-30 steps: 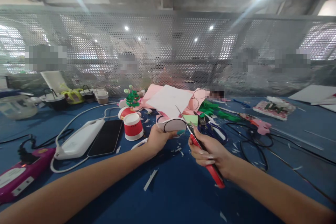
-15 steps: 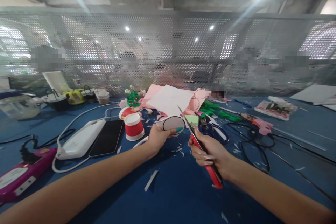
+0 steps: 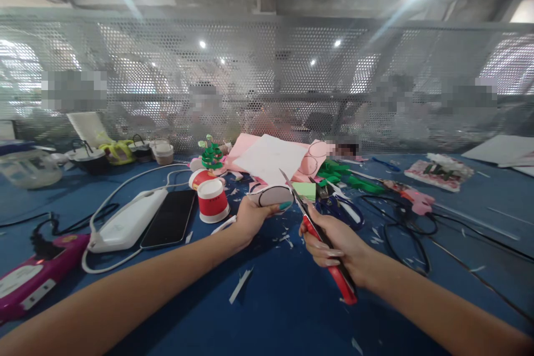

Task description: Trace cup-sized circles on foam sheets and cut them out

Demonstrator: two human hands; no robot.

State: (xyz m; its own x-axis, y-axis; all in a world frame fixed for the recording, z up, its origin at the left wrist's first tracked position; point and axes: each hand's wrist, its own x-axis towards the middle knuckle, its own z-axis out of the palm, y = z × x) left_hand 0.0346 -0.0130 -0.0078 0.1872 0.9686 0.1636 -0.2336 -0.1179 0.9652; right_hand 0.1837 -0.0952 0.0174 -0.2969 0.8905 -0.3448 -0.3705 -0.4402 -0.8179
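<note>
My left hand [image 3: 252,219] pinches a white paper piece [image 3: 273,196] with a dark curved outline, thumb on its lower edge. In my right hand [image 3: 334,242] is a red and black cutting tool [image 3: 311,225], its pointed metal blade angled up and left beside the right edge of the paper. White and pink sheets [image 3: 269,158] lie just behind. A red paper cup [image 3: 212,201] stands upside down left of my left hand, and a green pad of notes [image 3: 304,191] lies behind the blade.
A black phone [image 3: 169,219], a white power bank [image 3: 129,222] and a magenta power strip [image 3: 44,278] lie at the left. Dark cables [image 3: 403,222] and green scraps [image 3: 344,175] are at the right. Paper bits litter the blue table [image 3: 275,311]. A perforated screen [image 3: 267,78] stands behind.
The blade has shifted slightly up and left, while its red handle has moved slightly down and right. The white paper is tilted a little flatter in my left hand.
</note>
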